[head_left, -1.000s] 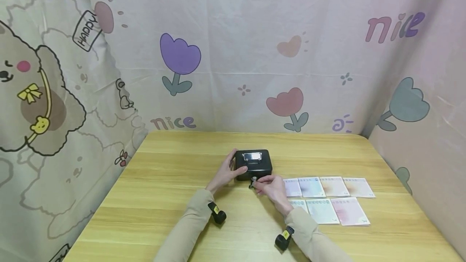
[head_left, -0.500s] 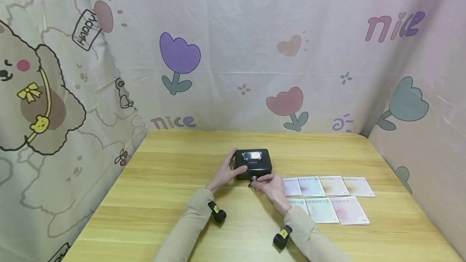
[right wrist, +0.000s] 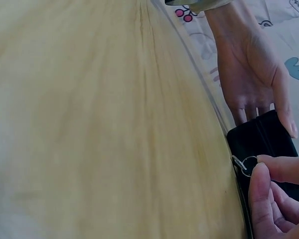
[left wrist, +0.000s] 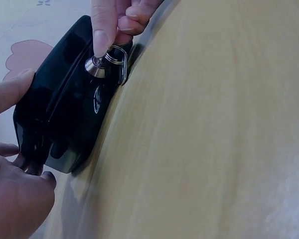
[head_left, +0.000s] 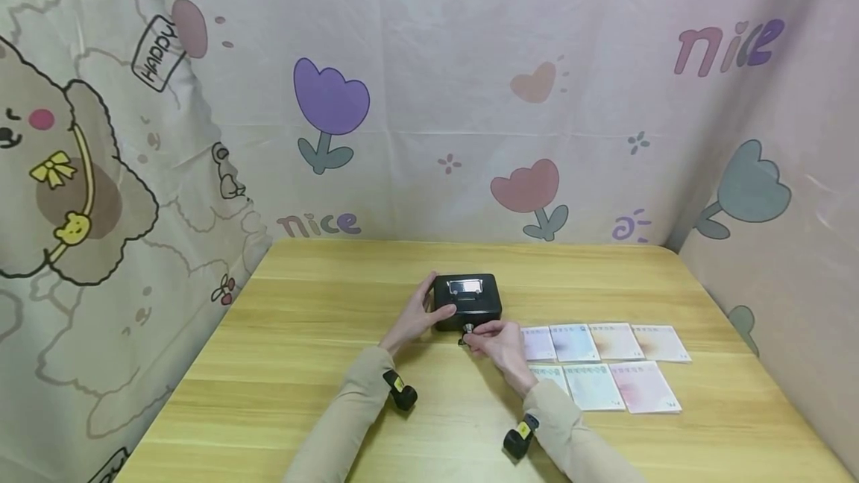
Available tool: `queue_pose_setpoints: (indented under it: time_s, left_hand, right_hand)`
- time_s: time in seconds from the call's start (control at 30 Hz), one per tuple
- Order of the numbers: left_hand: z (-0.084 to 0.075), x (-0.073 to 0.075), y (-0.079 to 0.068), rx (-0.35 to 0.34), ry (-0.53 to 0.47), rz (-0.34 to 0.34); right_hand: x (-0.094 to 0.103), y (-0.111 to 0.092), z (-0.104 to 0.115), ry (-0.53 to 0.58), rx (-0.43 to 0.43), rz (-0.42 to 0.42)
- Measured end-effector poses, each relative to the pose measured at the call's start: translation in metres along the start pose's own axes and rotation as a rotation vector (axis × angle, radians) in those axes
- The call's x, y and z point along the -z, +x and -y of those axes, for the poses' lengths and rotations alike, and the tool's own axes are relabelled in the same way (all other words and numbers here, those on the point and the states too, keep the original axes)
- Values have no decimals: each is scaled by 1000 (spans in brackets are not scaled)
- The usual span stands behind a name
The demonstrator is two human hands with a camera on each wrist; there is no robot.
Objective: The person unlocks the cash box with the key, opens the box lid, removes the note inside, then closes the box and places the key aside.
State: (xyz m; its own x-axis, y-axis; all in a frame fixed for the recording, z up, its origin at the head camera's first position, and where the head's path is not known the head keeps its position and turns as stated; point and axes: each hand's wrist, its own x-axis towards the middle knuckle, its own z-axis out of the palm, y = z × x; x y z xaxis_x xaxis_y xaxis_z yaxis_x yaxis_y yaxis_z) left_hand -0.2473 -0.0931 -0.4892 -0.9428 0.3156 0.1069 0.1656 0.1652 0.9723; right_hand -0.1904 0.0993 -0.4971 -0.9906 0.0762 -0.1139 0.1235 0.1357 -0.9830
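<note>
A black cash box [head_left: 483, 310] with a silver lid handle [head_left: 466, 288] rests on the wooden table, lid down. My left hand [head_left: 414, 323] grips its left side, thumb on the lid and fingers around the end. At the front, my right hand [head_left: 499, 347] pinches a key at the round silver lock [left wrist: 95, 68]; the fingertips hide most of the key. From it hangs a metal key ring [right wrist: 248, 166] with a small metal piece [right wrist: 238, 162] on it, which dangles against the box front.
Right of the box, several banknote-like paper stacks [head_left: 593, 387] lie in two rows, partly behind my right forearm. The wooden table [head_left: 322, 304] runs up to a printed cloth backdrop [head_left: 416, 95] at the back and sides.
</note>
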Motion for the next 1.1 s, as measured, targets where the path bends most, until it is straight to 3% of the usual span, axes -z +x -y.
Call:
queue_pose_setpoints:
  time_s: [0.37, 0.63, 0.87, 1.0, 1.1]
  left_hand:
    - [-1, 0, 0, 5, 9, 1]
    - [-2, 1, -3, 13, 11, 9]
    - [-1, 0, -2, 0, 28, 4]
    - [-3, -1, -3, 14, 50, 5]
    - [-4, -2, -3, 15, 48, 5]
  right_hand:
    - [0, 0, 1, -2, -11, 11]
    - [4, -1, 2, 32, -59, 124]
    - [1, 1, 3, 58, -64, 93]
    - [-1, 0, 4, -39, -4, 57]
    - [-2, 0, 6, -206, 65, 31]
